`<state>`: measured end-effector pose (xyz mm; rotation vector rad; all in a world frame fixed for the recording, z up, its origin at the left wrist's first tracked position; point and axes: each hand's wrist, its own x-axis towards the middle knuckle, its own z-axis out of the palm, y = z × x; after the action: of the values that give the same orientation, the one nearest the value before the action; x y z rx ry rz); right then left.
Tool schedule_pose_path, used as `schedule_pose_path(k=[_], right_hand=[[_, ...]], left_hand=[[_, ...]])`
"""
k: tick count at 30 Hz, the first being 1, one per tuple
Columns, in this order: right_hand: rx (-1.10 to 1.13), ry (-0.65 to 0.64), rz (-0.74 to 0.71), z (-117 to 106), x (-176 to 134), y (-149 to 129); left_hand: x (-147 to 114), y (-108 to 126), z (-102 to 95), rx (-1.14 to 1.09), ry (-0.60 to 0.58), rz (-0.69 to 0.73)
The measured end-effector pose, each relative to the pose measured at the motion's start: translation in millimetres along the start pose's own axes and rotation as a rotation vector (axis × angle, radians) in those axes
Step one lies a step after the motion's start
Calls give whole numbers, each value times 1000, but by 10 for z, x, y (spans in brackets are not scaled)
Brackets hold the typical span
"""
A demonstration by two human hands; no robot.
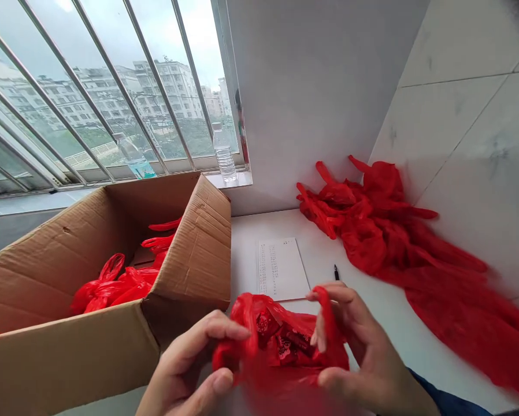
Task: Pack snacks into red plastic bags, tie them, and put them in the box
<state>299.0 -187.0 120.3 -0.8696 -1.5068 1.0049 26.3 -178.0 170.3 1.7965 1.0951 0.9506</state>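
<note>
A thin red plastic bag (292,316) sits low in the middle of the view, its mouth spread. Inside lie several small dark red printed packets (285,341). My left hand (199,361) grips the bag's left handle loop between thumb and fingers. On the other side, my right hand (357,341) has the right handle loop hooked over its fingers, with the thumb lower down beside the bag. The front of the bag is blurred by motion.
At left, a cardboard box (190,248) holds several red bags (112,283). A printed sheet (281,268) and black pen (336,271) lie on the white table (242,231). Loose red bags (381,231) are heaped against the right wall. Bottles (223,153) stand by the barred window.
</note>
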Motion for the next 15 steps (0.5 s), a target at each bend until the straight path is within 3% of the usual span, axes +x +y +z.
schedule_pose_path(k=[4,7,9,15], right_hand=[[-308,-61,-97,223,181,57],[-258,-57,-120,359,307,118],[-191,-50,-122,396,356,137],[138,43,53,347,406,168]], left_hand=[[232,40,151,69,-115,155],[373,54,281,53,-250,259],[423,9,351,41,-266,307],[411,-352,560,219,121,266]])
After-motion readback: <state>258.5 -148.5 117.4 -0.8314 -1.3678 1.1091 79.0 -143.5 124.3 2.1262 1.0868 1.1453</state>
